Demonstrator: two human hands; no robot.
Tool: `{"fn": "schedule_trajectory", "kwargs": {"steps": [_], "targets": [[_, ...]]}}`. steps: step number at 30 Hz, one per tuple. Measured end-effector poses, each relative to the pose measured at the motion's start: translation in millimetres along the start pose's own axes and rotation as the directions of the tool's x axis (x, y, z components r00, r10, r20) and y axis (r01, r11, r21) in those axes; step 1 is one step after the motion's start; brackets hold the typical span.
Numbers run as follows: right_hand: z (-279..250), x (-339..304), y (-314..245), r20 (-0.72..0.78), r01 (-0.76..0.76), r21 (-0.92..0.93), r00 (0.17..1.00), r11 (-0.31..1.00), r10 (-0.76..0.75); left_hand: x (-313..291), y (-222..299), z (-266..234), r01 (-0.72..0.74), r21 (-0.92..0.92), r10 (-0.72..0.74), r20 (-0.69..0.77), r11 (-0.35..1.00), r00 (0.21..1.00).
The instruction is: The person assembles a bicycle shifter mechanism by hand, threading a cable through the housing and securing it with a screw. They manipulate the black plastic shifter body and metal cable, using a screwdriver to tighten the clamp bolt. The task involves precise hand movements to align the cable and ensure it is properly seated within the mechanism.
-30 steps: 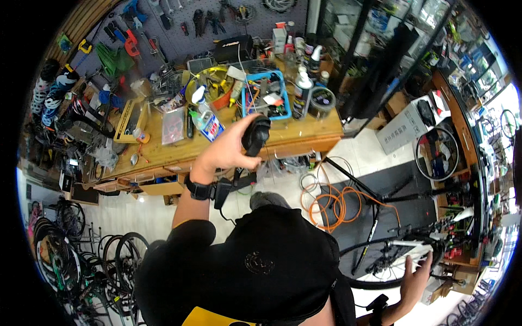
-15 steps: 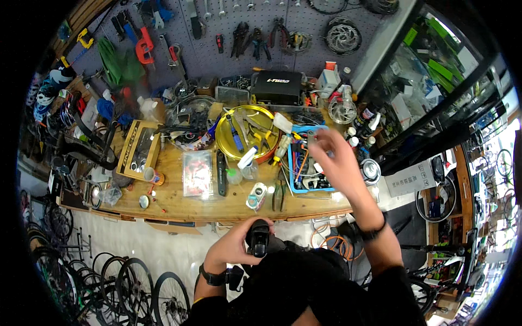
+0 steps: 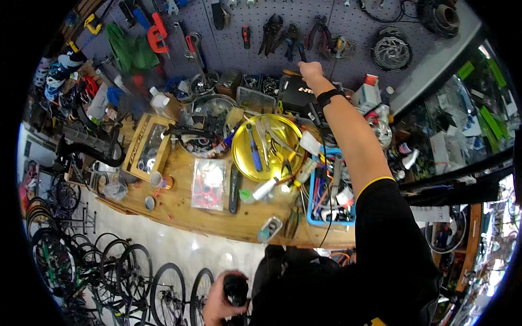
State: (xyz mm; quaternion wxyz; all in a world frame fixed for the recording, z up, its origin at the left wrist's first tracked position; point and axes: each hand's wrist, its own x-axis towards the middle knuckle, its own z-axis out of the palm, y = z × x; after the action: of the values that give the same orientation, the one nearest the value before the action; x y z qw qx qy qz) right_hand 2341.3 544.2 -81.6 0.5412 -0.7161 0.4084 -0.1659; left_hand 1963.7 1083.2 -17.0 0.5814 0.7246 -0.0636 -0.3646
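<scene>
While the left hand (image 3: 216, 301) wraps its fingers round a black object (image 3: 235, 289) near 6 o'clock, likely stiff, light, best gripped mid-body, the right hand (image 3: 312, 74), by pliers (image 3: 293, 37) at 1 o'clock, hides its fingers' state.

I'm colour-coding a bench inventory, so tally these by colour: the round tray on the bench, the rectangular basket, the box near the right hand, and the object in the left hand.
Black: 2 (box, object in the left hand)
Yellow: 1 (round tray)
Blue: 1 (rectangular basket)
Total: 4
</scene>
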Motion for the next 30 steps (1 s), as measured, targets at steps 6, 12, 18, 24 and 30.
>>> {"fn": "schedule_trajectory", "kwargs": {"steps": [6, 12, 18, 24, 30], "targets": [[28.4, 96.6, 10.3, 0.111, 0.103, -0.124, 0.990, 0.987, -0.089, -19.2, 3.4, 19.3, 0.099, -0.202, -0.137, -0.179, 0.974, 0.974], [34.4, 57.9, -12.8, 0.020, 0.129, -0.337, 0.991, 0.933, -0.129, -20.8, 19.7, 42.2, 0.138, -0.119, -0.167, -0.295, 0.983, 0.941], [20.4, 54.3, -5.8, 0.020, 0.257, -0.391, 0.963, 0.884, -0.270, -32.7, 23.3, 46.0, 0.074, -0.070, -0.092, -0.296, 0.995, 0.951], [10.8, -9.5, -33.9, 0.022, 0.479, -0.182, 0.875, 0.859, -0.483, -35.9, 21.4, 28.4, 0.067, 0.027, -0.060, -0.191, 0.997, 0.980], [-46.4, -130.0, -76.6, 0.054, 0.560, 0.303, 0.797, 0.771, -0.601, -2.2, 55.3, 2.2, -0.168, 0.166, 0.161, 0.057, 0.972, 0.985]]}}
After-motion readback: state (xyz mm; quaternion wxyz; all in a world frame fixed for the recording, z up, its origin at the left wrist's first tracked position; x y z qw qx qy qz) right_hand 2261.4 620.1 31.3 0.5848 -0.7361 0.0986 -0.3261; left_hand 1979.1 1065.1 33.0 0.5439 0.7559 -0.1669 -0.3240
